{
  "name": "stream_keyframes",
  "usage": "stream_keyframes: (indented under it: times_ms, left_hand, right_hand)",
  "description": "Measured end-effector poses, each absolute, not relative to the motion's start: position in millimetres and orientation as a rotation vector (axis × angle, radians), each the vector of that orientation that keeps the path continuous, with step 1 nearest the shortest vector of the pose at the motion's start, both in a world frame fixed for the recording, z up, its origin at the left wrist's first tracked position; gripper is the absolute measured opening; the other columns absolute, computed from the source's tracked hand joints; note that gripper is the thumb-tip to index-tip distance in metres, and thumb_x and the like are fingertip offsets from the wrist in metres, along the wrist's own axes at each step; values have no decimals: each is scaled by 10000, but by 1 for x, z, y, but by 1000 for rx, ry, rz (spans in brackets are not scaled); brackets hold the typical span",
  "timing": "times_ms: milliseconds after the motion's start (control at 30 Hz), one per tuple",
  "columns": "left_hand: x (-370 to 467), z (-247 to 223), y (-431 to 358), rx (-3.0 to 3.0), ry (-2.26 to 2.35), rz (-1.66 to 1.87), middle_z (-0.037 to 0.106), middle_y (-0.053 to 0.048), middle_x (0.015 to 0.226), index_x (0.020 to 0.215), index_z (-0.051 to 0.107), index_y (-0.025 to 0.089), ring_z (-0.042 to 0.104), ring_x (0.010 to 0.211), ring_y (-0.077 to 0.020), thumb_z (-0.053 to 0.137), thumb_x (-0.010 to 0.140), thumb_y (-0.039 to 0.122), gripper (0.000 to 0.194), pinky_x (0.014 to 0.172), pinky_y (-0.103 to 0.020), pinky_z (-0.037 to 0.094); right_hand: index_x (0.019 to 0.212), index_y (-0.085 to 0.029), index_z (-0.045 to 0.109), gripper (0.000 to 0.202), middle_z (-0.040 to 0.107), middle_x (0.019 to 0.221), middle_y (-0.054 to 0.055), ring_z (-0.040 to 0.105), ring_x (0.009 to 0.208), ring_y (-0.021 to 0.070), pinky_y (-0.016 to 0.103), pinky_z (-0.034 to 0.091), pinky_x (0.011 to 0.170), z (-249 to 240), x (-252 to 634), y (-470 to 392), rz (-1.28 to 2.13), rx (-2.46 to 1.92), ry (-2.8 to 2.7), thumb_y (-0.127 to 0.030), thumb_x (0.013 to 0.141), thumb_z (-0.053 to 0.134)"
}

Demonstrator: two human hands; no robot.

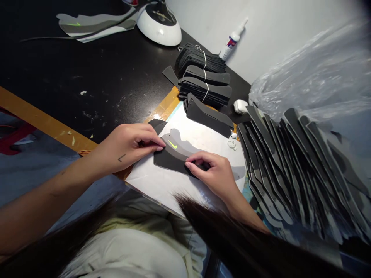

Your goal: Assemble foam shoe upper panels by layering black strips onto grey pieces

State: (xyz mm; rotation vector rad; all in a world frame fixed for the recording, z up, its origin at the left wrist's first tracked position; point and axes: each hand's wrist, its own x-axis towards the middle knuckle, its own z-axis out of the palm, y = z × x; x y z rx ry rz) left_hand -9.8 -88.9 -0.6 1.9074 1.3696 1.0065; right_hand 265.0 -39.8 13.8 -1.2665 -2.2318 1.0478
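A grey shoe-upper piece [180, 149] with a small yellow-green swoosh lies over a black piece [168, 160] on white paper [153, 179]. At its left end, the thumb and fingers of my left hand [136, 144] pinch the edge where the grey and black pieces meet. My right hand [216, 172] pinches the lower edge of the same layered pieces further right, thumb and forefinger together. A lighter grey part [185, 141] extends behind the swoosh piece and shows again right of my right hand. Another dark piece [158, 124] sits just beyond my left fingertips.
Banded stacks of black pieces [205, 90] and a loose stack [208, 116] lie beyond the paper. Many finished-looking pieces [278, 154] stand in rows at right, beside clear plastic [313, 73]. A white lamp base [159, 29], glue bottle [233, 38] and more grey pieces [89, 25] are at the back.
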Motion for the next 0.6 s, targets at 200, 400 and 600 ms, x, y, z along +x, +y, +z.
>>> stream_keyframes:
  times_ms: [200,400,600]
  left_hand:
    - [-8,-2,-88,1938,1385,1012,730,-34,945,1032,804,232,637,802,-146,687,1005,319,149,692,-243,460]
    - [-16,11,-116,2210,1846,1049,738,-85,1118,1140,767,223,666,1020,-267,558,1048,253,231,920,-422,522]
    - [-2,6,-153,2500,1721,953,654,-97,1466,1573,482,222,590,1370,-287,597,1018,171,569,1176,-430,439]
  right_hand:
    - [864,-254,821,85,723,715,-18,613,659,141,266,417,614,13,265,-39,1025,-1254,-2241,-278,881,742]
    - [839,-251,819,78,710,689,-25,598,637,135,263,406,608,14,263,-40,998,-1248,-2239,-263,860,745]
    - [842,-248,822,72,733,710,-20,612,646,137,257,417,619,14,263,-40,1004,-1253,-2242,-248,858,751]
